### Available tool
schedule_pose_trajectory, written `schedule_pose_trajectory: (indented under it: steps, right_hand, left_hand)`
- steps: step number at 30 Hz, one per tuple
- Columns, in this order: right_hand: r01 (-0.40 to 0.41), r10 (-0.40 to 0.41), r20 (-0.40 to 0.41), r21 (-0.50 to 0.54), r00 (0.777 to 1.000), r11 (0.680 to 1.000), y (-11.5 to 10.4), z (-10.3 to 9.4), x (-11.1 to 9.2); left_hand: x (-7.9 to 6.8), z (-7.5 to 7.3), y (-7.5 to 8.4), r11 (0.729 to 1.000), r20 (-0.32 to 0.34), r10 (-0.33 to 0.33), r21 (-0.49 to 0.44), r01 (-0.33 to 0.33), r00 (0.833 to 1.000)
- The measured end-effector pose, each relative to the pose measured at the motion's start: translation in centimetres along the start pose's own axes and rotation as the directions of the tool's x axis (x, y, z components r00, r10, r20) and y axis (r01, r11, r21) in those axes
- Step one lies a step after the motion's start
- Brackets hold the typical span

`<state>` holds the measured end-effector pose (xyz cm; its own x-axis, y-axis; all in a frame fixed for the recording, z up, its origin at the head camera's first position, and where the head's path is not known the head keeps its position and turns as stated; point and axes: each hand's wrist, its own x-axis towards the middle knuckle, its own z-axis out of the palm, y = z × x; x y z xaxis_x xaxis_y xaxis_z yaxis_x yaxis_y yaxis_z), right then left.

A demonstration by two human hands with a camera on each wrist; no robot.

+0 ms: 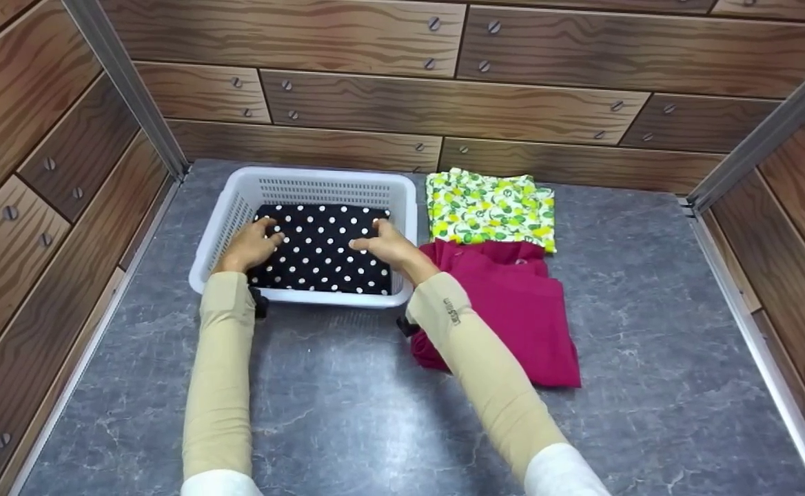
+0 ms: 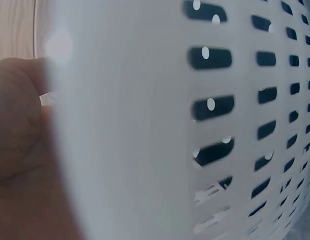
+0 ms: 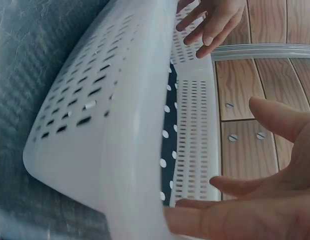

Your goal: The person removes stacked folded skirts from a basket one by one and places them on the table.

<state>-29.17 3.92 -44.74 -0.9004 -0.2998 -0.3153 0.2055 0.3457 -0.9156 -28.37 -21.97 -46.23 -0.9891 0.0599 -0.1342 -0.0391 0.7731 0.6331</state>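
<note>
A folded black cloth with white polka dots lies flat inside a white plastic basket. Over the cloth's left side reaches my left hand, its fingers loosely extended. My right hand is at the right side, thumb and fingers spread apart. In the right wrist view that right hand stretches across the basket's rim, and the left hand hangs over the far end. Neither hand grips the cloth; whether the fingertips touch it I cannot tell. Dots show through the basket's slots in the left wrist view.
Right of the basket lies a folded cloth with a lemon print. In front of it is a folded crimson garment, partly beneath my right forearm. Wood-patterned walls enclose the grey marbled surface at the back and sides.
</note>
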Motion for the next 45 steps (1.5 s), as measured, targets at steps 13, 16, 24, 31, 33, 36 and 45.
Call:
schedule_pose_trajectory:
  steps: [13,16,24,31,33,36,45]
  right_hand:
    - [-0.089,0.086,-0.082,-0.032,0.993,0.996,0.8,0.9,1.1]
    - [-0.111,0.106,-0.094,-0.056,0.990,0.992,0.5,1.0,1.4]
    - [-0.159,0.155,-0.096,-0.031,0.983,0.987,0.3,1.1,2.0]
    - [-0.198,0.195,-0.111,-0.014,0.975,0.980,1.5,1.7,2.3]
    - [-0.200,0.196,-0.121,-0.023,0.973,0.980,1.9,1.8,2.4]
    - [-0.198,0.192,-0.137,-0.025,0.972,0.980,2.2,1.9,2.5]
    - [-0.223,0.220,-0.140,-0.008,0.965,0.975,2.7,2.2,2.7]
  left_hand:
    - [0.3,-1.0,-0.2,0.992,0.059,-0.090,-0.087,0.095,0.994]
    - [0.5,-1.5,0.1,0.988,0.048,-0.085,-0.122,0.091,0.995]
    - [1.3,-1.5,0.2,0.934,0.080,-0.154,-0.314,0.171,0.985]
    - [2.4,-1.0,-0.9,0.859,0.104,-0.212,-0.455,0.236,0.972]
    - [3.4,-0.6,-2.3,0.860,0.118,-0.216,-0.447,0.246,0.969]
    - [6.3,0.6,-6.0,0.878,0.130,-0.175,-0.428,0.214,0.976]
    - [9.0,2.2,-8.9,0.954,0.201,-0.160,-0.218,0.203,0.967]
